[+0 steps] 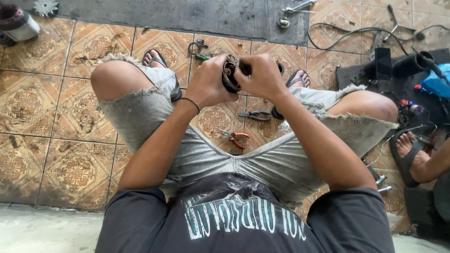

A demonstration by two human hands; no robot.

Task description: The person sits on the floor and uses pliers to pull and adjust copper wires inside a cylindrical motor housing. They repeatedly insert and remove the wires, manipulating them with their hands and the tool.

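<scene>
Nearest the camera, a dark shirt (243, 220) with pale lettering, then frayed grey denim shorts (243, 159) over spread knees. Seated low on a patterned brown tiled floor (51, 107), feet in dark sandals (157, 57) at the far side.

Between the knees, raised above the floor, a round dark motor part with copper windings (229, 74), gripped from both sides. Left hand (208, 84) wrapped around its left edge, fingers curled tight against it, a thin black band at the wrist. Right hand (262, 77) closed over the right and upper side of the part, fingers folded down firmly, hiding most of it. Both hands touching the part and nearly touching each other.

On the floor below the hands, grey pliers (255, 115), and nearer, red-handled pliers (236, 138), the two lying apart. Just beyond the hands, a green-handled screwdriver (202, 57) beside a small loop of black wire.

Far left corner, a grey and dark power tool (16, 24) with a toothed metal disc (45, 7) just beside it. To the right, a black mat (403, 86) crowded with dark tool parts, a black cable (347, 33) curling on the tiles behind, and a blue bag (436, 83) at the edge. Near right, another person's foot in a black sandal (408, 154).
</scene>
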